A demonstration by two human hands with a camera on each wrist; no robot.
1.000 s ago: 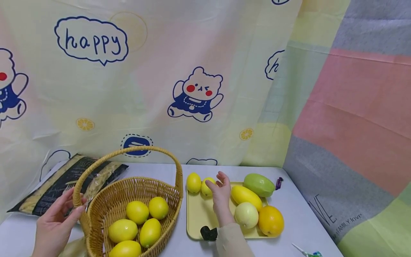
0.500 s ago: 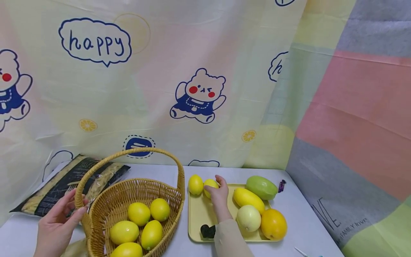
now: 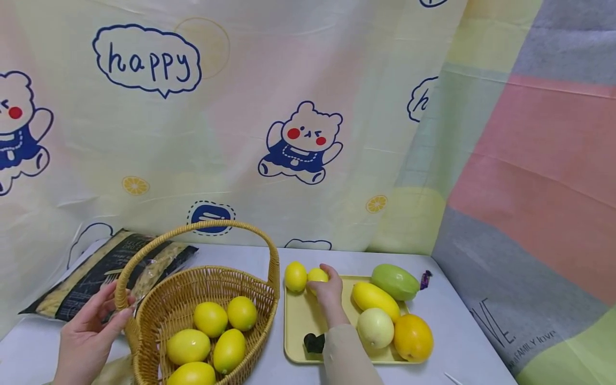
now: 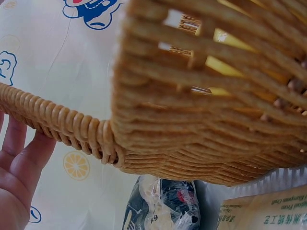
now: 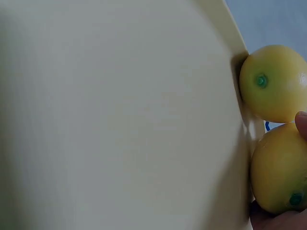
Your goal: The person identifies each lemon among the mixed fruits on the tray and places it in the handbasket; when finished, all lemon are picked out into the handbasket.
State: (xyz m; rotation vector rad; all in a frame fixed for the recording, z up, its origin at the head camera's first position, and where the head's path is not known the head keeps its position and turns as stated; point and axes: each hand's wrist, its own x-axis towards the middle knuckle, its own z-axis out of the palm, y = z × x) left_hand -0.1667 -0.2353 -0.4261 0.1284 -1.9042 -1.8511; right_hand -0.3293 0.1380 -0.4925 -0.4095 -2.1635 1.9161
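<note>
My left hand (image 3: 86,342) holds the handle (image 3: 126,278) of a wicker basket (image 3: 263,316) at its left side, with thumb and fingers about it. Several yellow lemons (image 3: 210,320) lie in the basket. Over the back left corner of a pale yellow tray (image 3: 299,321), my right hand (image 3: 331,297) grips a lemon (image 3: 316,276) between thumb and fingers. In the right wrist view, this lemon (image 5: 278,167) sits at the tray's edge, with digits on opposite sides. Just left of it is a second lemon (image 3: 295,276).
On the tray's right side are a long yellow fruit (image 3: 376,300), a green papaya-like fruit (image 3: 395,282), a pale round fruit (image 3: 375,327) and an orange (image 3: 413,338). A black object (image 3: 314,343) lies near its front edge. A black food packet (image 3: 103,272) lies behind the basket.
My right hand has lowered from open above the tray onto the right-hand lemon, and its fingers have closed round it. The left hand stays on the basket handle.
</note>
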